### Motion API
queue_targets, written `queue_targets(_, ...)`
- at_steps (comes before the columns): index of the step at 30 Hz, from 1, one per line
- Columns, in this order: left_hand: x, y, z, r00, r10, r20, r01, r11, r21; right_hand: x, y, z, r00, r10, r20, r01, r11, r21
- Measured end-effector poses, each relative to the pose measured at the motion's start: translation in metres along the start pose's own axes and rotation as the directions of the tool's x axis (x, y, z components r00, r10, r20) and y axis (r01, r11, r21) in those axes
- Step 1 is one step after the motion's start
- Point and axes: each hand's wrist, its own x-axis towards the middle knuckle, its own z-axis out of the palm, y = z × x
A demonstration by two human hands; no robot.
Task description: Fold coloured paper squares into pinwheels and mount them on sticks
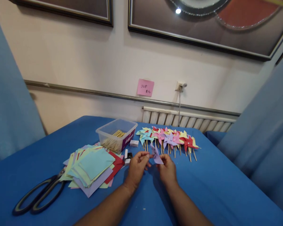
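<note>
Both of my hands meet above the blue tablecloth [214, 188] and pinch a small lilac paper pinwheel head [156, 154]. My left hand [137, 168] grips its left side with fingertips closed. Closed on its lower right edge is my right hand [167, 169]. Just beyond them lies a row of finished paper pinwheels [169, 138] on wooden sticks, in blue, pink, yellow, purple and red.
A pile of coloured paper squares [93, 168] lies to the left, with large black scissors [41, 194] beside it. A clear plastic box [116, 135] holds wooden sticks. Small white boxes [134, 143] and a little open box [128, 156] sit near the pile. Blue chairs flank the table.
</note>
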Motion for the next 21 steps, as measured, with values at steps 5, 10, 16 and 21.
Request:
queue_targets(5, 0.006, -0.002, -0.001, 0.988, 0.037, -0.149, -0.032, 0.999, 0.042, 0.006, 0.001, 0.005, 0.971, 0.201, 0.129, -0.236, 0.890, 0.390)
queue_targets(10, 0.013, -0.007, -0.002, 0.987, -0.005, -0.162, 0.005, 1.000, -0.001, 0.002, -0.007, 0.008, 0.948, 0.227, 0.222, -0.308, 0.832, 0.461)
queue_targets(16, 0.013, -0.011, 0.000, 0.996, -0.057, -0.072, 0.051, 0.994, -0.093, -0.002, -0.007, 0.011, 0.930, 0.234, 0.283, -0.350, 0.801, 0.487)
queue_targets(21, 0.012, -0.014, 0.001, 0.991, -0.074, -0.108, 0.058, 0.988, -0.144, -0.004, -0.003, 0.013, 0.923, 0.235, 0.304, -0.361, 0.799, 0.481)
